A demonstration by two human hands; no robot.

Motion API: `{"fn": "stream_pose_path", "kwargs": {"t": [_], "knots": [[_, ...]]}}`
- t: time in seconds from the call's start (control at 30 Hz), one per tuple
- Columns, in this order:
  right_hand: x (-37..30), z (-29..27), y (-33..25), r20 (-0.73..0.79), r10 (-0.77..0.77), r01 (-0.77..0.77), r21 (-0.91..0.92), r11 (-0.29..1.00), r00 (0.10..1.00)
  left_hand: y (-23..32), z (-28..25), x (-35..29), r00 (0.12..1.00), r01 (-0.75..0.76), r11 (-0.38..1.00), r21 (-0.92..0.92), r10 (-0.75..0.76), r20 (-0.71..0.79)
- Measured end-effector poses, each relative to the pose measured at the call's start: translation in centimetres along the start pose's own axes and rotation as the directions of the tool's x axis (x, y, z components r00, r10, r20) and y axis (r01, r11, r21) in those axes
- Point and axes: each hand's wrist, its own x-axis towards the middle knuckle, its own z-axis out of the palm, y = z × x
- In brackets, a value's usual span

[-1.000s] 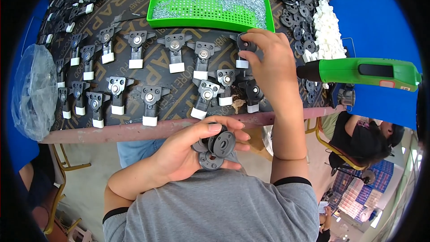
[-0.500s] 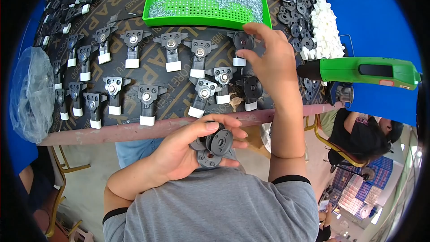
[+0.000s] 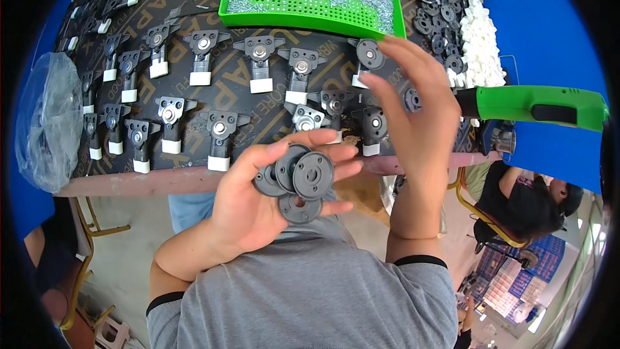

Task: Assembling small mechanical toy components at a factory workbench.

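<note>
My left hand (image 3: 240, 203) is turned palm up, fingers spread around several round black plastic discs (image 3: 313, 176) with holes, stacked loosely in it. My right hand (image 3: 423, 113) is slightly blurred, fingers and thumb apart and nothing between them. It hovers just right of a black bracket topped with a disc (image 3: 370, 55). Nearer the table edge another bracket carries a similar disc (image 3: 373, 123). A loose-looking disc (image 3: 412, 99) shows partly behind my right hand. Rows of black winged brackets (image 3: 221, 128) with white end blocks and metal centres lie to the left.
A green tray (image 3: 310, 24) of small screws stands at the back. Piles of black discs (image 3: 447, 13) and white blocks (image 3: 479, 45) lie far right, near a green power screwdriver (image 3: 549, 105). A clear plastic bag (image 3: 48, 123) hangs at the left edge; a person (image 3: 523, 197) sits at right.
My right hand has drawn back rightward from the disc on the far bracket, fingers opening wider. My left hand has tilted, so its discs lie more face-up. The whole view has shifted slightly.
</note>
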Motion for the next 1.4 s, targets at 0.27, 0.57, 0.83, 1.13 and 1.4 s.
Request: {"fn": "stream_pose_path", "kwargs": {"t": [0.27,0.57,0.83,1.13,1.4], "knots": [[-3.0,-3.0,-4.7,0.450,-0.143,-0.031,0.356,0.934,0.881,0.0,-0.3,0.0,0.995,-0.088,0.995,-0.054,0.085,-0.059],[-3.8,-2.9,-4.0,0.444,-0.145,-0.034,0.369,0.929,0.884,-0.4,0.2,-0.2,0.996,-0.084,0.996,0.001,0.084,-0.032],[-4.4,-4.2,-4.1,0.504,-0.207,0.090,0.246,0.965,0.839,-1.2,-0.8,-0.2,0.998,0.055,0.997,0.049,-0.053,-0.045],[-5.1,-5.1,-2.0,0.252,0.005,-0.049,0.172,0.984,0.968,-1.0,-0.1,0.2,0.987,0.153,0.988,-0.016,-0.154,-0.053],[-4.1,-1.9,-0.6,0.256,0.018,-0.062,0.163,0.985,0.966,-0.8,0.0,-0.3,0.979,0.203,0.971,0.127,-0.197,-0.052]]}}
